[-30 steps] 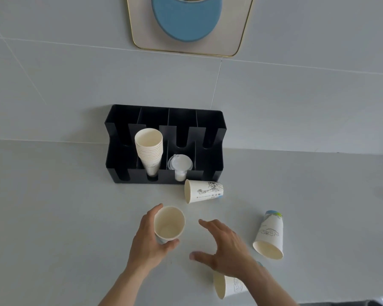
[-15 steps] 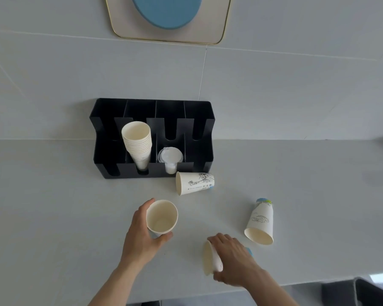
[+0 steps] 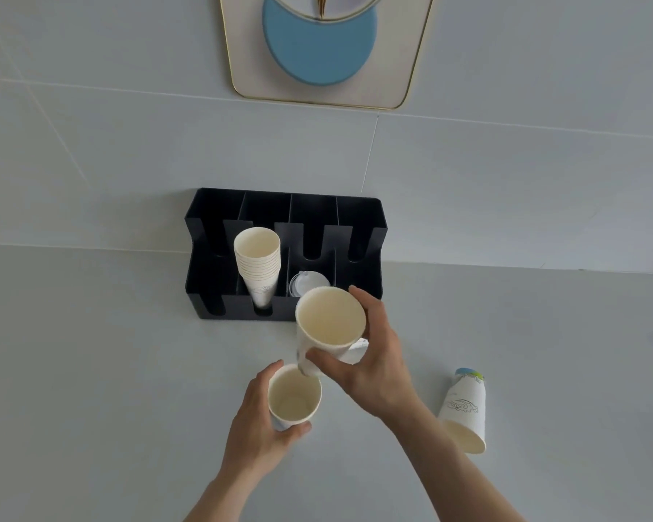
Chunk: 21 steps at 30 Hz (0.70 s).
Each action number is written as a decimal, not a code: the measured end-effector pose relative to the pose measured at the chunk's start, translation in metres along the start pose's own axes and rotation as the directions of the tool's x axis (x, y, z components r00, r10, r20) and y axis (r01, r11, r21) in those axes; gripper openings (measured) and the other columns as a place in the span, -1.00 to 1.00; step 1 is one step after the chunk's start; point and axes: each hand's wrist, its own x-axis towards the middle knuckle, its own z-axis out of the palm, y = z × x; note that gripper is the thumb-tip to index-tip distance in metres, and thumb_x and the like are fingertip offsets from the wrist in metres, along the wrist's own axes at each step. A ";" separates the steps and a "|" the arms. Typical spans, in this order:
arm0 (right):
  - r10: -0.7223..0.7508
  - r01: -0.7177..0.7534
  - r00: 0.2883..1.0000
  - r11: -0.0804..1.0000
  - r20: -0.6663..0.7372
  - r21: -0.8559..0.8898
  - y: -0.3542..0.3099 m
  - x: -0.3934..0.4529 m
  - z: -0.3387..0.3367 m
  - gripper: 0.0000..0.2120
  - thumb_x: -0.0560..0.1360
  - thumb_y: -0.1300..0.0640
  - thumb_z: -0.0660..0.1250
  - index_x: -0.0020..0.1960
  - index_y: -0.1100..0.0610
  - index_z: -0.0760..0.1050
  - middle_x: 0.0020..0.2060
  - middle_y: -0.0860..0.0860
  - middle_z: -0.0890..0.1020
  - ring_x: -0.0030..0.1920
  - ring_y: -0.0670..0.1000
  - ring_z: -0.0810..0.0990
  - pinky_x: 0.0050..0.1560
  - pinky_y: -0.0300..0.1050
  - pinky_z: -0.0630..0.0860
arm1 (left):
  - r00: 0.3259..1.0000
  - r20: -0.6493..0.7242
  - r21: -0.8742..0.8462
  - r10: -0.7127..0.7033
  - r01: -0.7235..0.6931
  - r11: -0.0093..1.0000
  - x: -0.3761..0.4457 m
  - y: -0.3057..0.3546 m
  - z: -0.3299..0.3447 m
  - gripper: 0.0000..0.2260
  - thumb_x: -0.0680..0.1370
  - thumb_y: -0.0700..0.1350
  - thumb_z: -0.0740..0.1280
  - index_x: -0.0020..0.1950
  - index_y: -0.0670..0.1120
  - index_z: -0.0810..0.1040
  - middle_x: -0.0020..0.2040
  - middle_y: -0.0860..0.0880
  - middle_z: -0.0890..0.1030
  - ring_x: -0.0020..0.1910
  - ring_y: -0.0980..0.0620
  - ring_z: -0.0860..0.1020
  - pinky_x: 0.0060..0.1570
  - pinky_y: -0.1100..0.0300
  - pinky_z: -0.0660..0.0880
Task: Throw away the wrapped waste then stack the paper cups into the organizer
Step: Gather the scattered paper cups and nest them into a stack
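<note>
Cups are being nested, by the look of it, before going into the black organizer (image 3: 283, 254) at the back of the worktop (image 3: 91, 371). In front of it, the left hand (image 3: 257, 420) grips an upright cup (image 3: 294, 397); the right hand (image 3: 370, 356) holds a second cup (image 3: 328, 325) just above, tilted. Next, the upper cup needs lowering squarely into the lower one. Half a second ago that cup was on its side, barely off the worktop. Another cup (image 3: 464, 408) lies right of the organizer.

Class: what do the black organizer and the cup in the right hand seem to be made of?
Black organizer: probably plastic, going by its thin flat walls and dull sheen.
Cup in the right hand: paper, with a matte cream inside and a rolled rim.
</note>
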 end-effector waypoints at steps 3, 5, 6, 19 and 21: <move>0.016 -0.017 0.995 1.000 0.099 0.006 0.000 -0.007 0.019 -0.10 0.26 -0.05 0.64 0.46 -0.11 0.22 0.26 -0.21 0.48 0.24 -0.15 0.47 0.13 -0.33 0.46 | 1.000 0.013 0.005 -0.011 0.011 1.000 0.002 -0.001 -0.001 -0.15 0.23 0.12 0.59 0.41 0.30 0.22 0.26 0.30 0.43 0.17 0.24 0.49 0.01 0.23 0.50; 0.033 -0.033 0.990 0.999 0.135 -0.002 0.006 -0.015 0.030 -0.10 0.27 -0.07 0.62 0.47 -0.12 0.22 0.28 -0.21 0.47 0.27 -0.17 0.46 0.17 -0.30 0.44 | 1.000 0.011 -0.014 -0.020 0.020 1.000 0.003 -0.003 -0.002 -0.14 0.22 0.14 0.61 0.41 0.27 0.23 0.26 0.32 0.44 0.20 0.27 0.49 0.01 0.30 0.47; 0.036 -0.034 0.989 0.999 0.145 -0.014 0.009 -0.018 0.034 -0.11 0.27 -0.09 0.61 0.47 -0.13 0.21 0.28 -0.21 0.48 0.27 -0.18 0.46 0.18 -0.29 0.45 | 1.000 0.003 -0.024 -0.027 0.027 0.999 0.003 -0.006 -0.003 -0.14 0.22 0.15 0.61 0.41 0.25 0.23 0.26 0.32 0.45 0.22 0.27 0.48 0.05 0.30 0.47; 0.111 0.023 0.938 0.925 0.328 -0.378 0.058 -0.039 0.050 -0.10 0.50 -0.32 0.30 0.62 0.00 -0.08 0.54 -0.12 0.22 0.47 -0.07 0.26 0.39 -0.13 0.33 | 0.999 0.037 -0.015 0.040 -0.039 0.999 0.012 -0.007 -0.005 -0.05 0.23 0.19 0.57 0.52 0.28 0.15 0.45 0.32 0.36 0.34 0.19 0.46 0.27 0.08 0.53; 0.120 0.015 0.944 0.914 0.306 -0.406 0.060 -0.038 0.051 -0.22 0.56 -0.26 0.25 0.61 -0.01 -0.03 0.54 -0.13 0.23 0.47 -0.06 0.27 0.36 -0.16 0.31 | 0.998 0.043 -0.010 0.047 -0.047 0.999 0.014 -0.005 -0.004 -0.06 0.26 0.18 0.58 0.52 0.30 0.14 0.44 0.32 0.36 0.32 0.17 0.48 0.23 0.13 0.54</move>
